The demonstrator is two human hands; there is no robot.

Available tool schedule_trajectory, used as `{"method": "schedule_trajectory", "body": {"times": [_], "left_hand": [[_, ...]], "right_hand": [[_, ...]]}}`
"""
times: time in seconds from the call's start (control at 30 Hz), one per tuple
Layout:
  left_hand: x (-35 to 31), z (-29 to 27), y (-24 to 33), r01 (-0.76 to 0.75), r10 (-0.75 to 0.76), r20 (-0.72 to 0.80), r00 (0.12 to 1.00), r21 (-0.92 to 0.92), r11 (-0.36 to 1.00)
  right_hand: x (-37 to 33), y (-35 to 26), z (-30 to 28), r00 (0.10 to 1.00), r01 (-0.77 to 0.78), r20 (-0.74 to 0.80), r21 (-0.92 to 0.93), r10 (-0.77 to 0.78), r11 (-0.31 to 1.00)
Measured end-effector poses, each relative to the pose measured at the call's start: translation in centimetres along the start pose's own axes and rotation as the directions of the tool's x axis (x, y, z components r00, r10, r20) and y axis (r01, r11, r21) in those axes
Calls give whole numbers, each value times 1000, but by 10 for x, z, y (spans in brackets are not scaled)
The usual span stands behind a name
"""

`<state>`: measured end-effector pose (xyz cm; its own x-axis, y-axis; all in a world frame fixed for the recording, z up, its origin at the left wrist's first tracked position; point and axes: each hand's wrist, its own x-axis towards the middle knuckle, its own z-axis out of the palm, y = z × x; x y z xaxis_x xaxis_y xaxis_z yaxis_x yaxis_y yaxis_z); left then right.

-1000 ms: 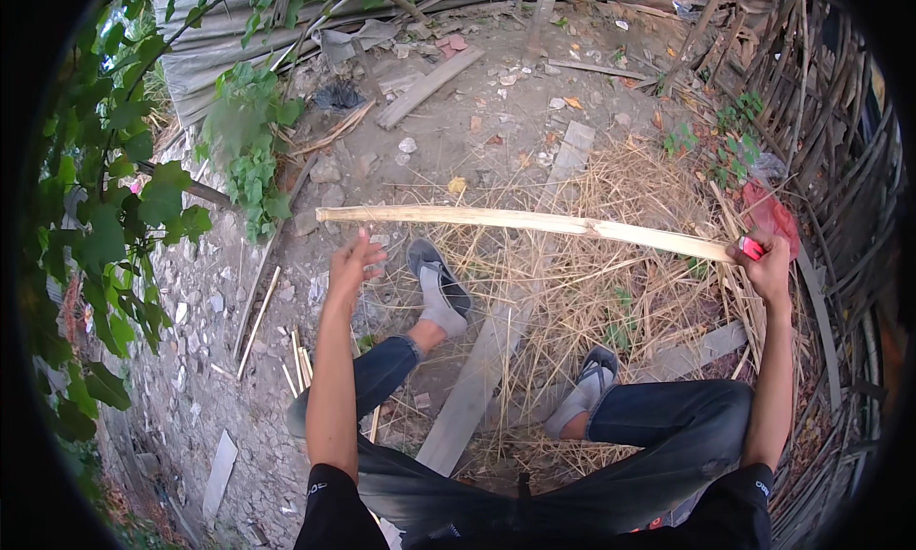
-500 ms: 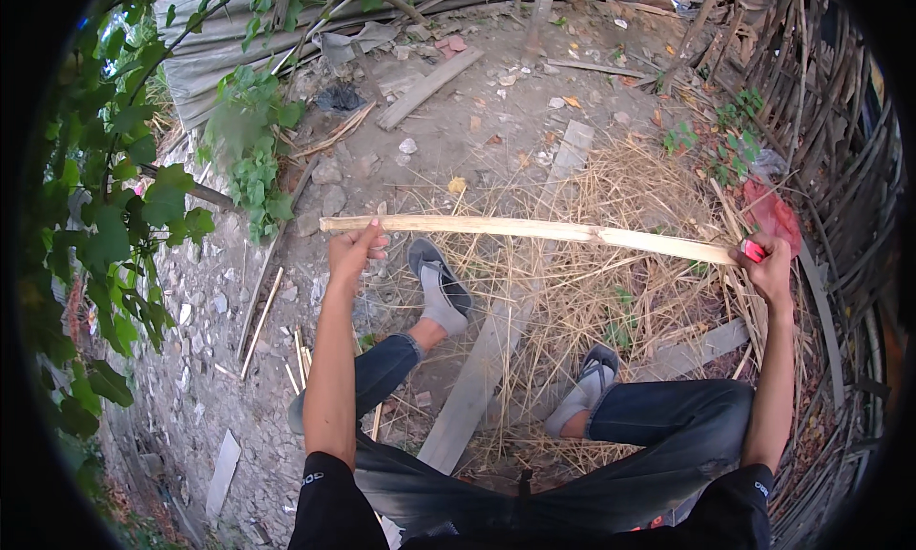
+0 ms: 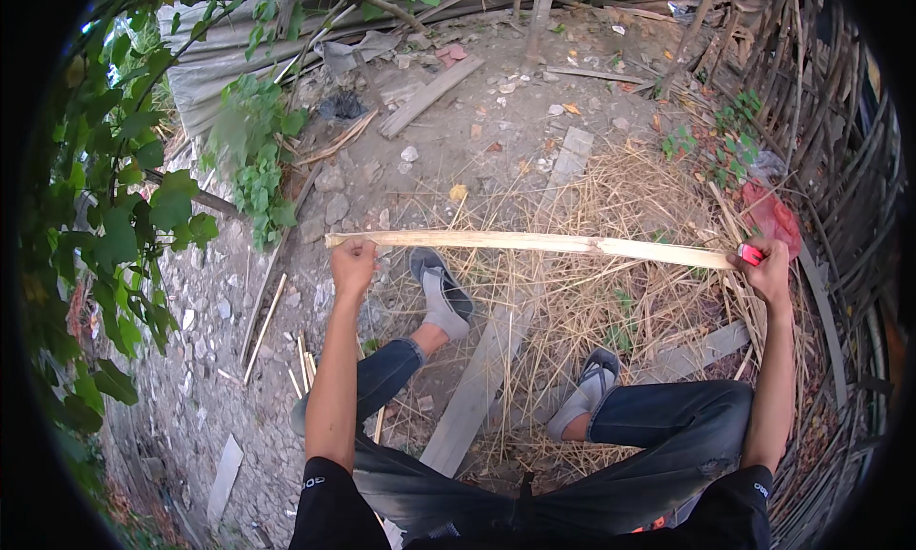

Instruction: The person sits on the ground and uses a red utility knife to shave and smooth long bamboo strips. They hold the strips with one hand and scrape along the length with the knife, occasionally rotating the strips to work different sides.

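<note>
A long, pale split bamboo strip point(image 3: 496, 240) with a darker node stretches level across my front, above my feet. My left hand point(image 3: 354, 267) is closed on it near its left end, fingers curled beneath and against the edge. At the other end my right hand point(image 3: 766, 271) pinches the strip. A small bright red object point(image 3: 752, 254) also sits in that right hand, between thumb and fingers; its kind is mostly hidden by the grip.
Dry straw point(image 3: 649, 197) and a grey plank point(image 3: 477, 388) lie under and between my feet. Thin bamboo sticks point(image 3: 305, 361) rest left of my knee. A stick fence point(image 3: 811, 102) borders the right, leafy vines point(image 3: 114, 235) the left. A red plastic bag point(image 3: 771, 216) lies by the fence.
The strip's left end has come slightly down toward me. My left hand has closed around it from a looser hold with spread fingers. The right hand stays almost still.
</note>
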<state>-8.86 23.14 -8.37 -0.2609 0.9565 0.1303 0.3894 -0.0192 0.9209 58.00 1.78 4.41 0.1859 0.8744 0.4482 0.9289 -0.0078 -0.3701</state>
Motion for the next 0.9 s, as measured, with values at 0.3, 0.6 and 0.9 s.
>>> {"method": "schedule_trajectory", "body": {"times": [0.3,0.6,0.9], "left_hand": [[-11,6,18,-114,131,-122,984,141,983],[15,-13,-24,-202,257,-282,924,210,957],[18,-69,-68,-105,122,-424,898,63,992]], "right_hand": [[-1,3,1,1000,-10,9,18,10,1000],[-1,15,5,999,-52,-6,72,53,996],[-5,12,-5,992,-100,-73,0,100,995]]}}
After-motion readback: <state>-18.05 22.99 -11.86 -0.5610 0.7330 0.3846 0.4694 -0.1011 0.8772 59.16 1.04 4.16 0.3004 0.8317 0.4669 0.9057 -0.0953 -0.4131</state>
